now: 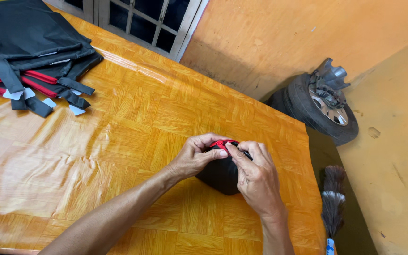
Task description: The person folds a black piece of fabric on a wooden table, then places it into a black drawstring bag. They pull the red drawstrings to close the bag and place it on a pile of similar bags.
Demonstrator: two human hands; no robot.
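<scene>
- Near the counter's right edge lay a small black bundle with a red trim, directly between both hands.
- Left hand cupped its left side; right hand pinched the trim on top (both equally near).

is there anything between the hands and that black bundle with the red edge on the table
Nothing visible. Both the left hand and the right hand are already on the black bundle, fingers pinching its red edge at the top. The stack of black and red fabric lies far off at the table corner.
</scene>
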